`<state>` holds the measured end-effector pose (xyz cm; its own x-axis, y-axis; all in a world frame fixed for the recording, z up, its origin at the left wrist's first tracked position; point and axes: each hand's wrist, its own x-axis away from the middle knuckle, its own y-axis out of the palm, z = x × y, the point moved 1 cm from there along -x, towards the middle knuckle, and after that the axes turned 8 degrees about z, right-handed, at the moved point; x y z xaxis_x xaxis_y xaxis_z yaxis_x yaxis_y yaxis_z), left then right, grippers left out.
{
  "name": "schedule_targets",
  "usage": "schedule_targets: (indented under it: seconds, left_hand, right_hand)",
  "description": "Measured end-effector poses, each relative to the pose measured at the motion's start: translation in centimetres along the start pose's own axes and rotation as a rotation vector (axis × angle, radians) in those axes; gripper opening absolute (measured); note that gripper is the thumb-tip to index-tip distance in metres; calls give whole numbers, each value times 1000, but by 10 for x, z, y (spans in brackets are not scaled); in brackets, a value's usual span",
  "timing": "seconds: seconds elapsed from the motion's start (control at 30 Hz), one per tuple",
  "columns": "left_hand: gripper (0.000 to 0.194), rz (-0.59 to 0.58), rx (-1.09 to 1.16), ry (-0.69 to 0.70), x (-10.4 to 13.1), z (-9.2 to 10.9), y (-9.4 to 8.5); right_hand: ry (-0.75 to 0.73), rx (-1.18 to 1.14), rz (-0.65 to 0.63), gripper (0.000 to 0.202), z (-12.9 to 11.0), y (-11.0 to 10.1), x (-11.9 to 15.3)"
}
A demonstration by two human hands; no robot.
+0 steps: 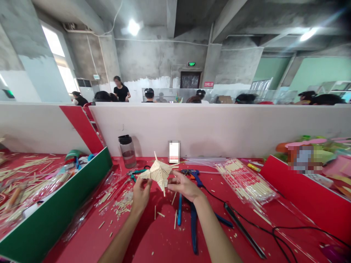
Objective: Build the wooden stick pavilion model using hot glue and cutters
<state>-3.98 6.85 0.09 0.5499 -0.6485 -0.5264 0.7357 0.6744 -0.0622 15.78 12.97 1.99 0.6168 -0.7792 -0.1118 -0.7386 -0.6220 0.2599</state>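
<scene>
A pale star-like model made of thin wooden sticks (157,172) is held up above the red tabletop (153,241). My left hand (141,193) pinches its lower left part, and my right hand (182,184) grips its right side between thumb and fingers. Past my right hand lies a blue glue gun (195,176) with a black cable. Blue-handled pliers (193,226) and a blue pen-like tool (179,210) rest on the table near my right forearm. Cut stick pieces (122,206) are piled left of my left hand.
A dark-lidded bottle (128,151) stands at the back left. Packs of wooden sticks (246,180) lie on the right, beside a black bar (244,231) and cables. A green divider (63,204) and a red divider (307,197) flank the workspace. People are visible behind the white partition (208,128).
</scene>
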Motion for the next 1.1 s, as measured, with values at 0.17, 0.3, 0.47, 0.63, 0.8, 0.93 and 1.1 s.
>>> schedule_targets:
  seconds: [0.17,0.3,0.47,0.63,0.8,0.93,1.1]
  left_hand:
    - [23,-7,-5,-29,1,-2,1]
    - [28,-22,-13,-48,1,-5,3]
    - [34,-39,-25,-59,0,-5,4]
    - [35,-58,-35,-74,0,-4,4]
    - [37,-77,-44,-88,0,-6,5]
    - [37,-101,-52,-97,0,-13,7]
    - [35,-159,-62,-99,-1,-21,10]
  right_hand:
    - [17,-9,39,58,-3,4,-1]
    - [32,-28,61,56,-6,7,-1]
    - [61,-20,94,54,-4,7,0]
    - [68,-14,97,51,-1,5,-1]
    - [95,34,118,49,-1,5,0]
    - [122,74,138,51,3,3,-1]
    - [133,92,158,52,9,-1,-3]
